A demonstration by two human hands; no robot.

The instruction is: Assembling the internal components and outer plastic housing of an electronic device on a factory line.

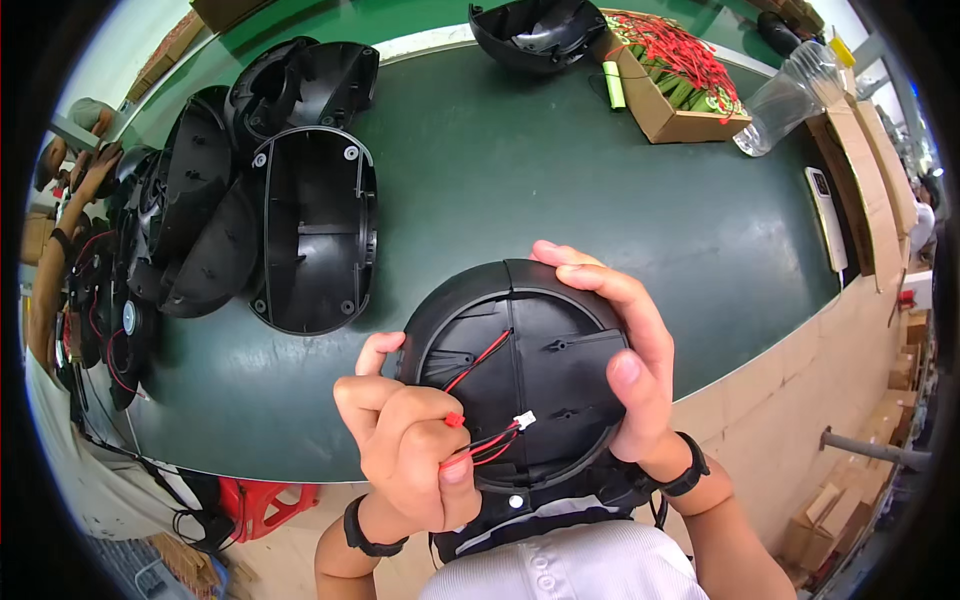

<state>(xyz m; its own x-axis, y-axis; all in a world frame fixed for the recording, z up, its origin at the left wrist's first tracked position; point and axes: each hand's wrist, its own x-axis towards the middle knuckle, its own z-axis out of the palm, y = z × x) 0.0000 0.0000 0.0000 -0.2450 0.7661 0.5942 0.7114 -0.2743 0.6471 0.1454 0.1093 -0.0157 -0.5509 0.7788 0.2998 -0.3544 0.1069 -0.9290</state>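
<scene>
Black plastic forms the round housing (560,370) held over the near edge of the bench (560,190), its hollow side facing up. Both hands are on it, apart from each other: the right hand (645,370) clasps the right rim, thumb on the face; the left hand (410,435) is curled at the lower left, its fingers closed on red and black wires (487,355). Beside those fingers show 1 red connector (454,420) and 1 white connector (525,420). Each wrist wears 1 black band.

On the bench, to the left, stands an open oval shell (330,260) next to piled black shells (195,190). At the far side are 1 bowl-shaped shell (535,38), 1 green cylinder (614,85) and a cardboard box (690,127) of green packs with red wires. A clear plastic bottle (785,100) lies farther right; a phone (825,215) rests near the right edge.
</scene>
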